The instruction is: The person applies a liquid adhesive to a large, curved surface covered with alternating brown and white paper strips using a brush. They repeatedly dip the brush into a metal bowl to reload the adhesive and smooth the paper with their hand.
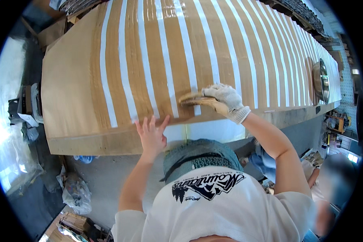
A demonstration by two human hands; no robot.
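Brown sheets (70,80) lie fanned out in overlapping layers on a long table, with narrow white strips (125,72) showing between brown bands. The bands look glossy, as if wet, in the far middle. My right hand (226,99), in a whitish work glove, is closed round a wooden-handled brush (199,99). Its bristle end points left and rests over the near ends of the strips. To its left, my bare left hand (152,135) has its fingers spread, the fingertips at the near edge of the sheets. Nothing is in that hand.
A shiny metal bowl (322,80) stands on the sheets at the right end. The table's wooden front edge (88,145) runs before me. A plastic bag of rubbish (76,193) lies on the floor at left. Another person (326,189) is close by at right.
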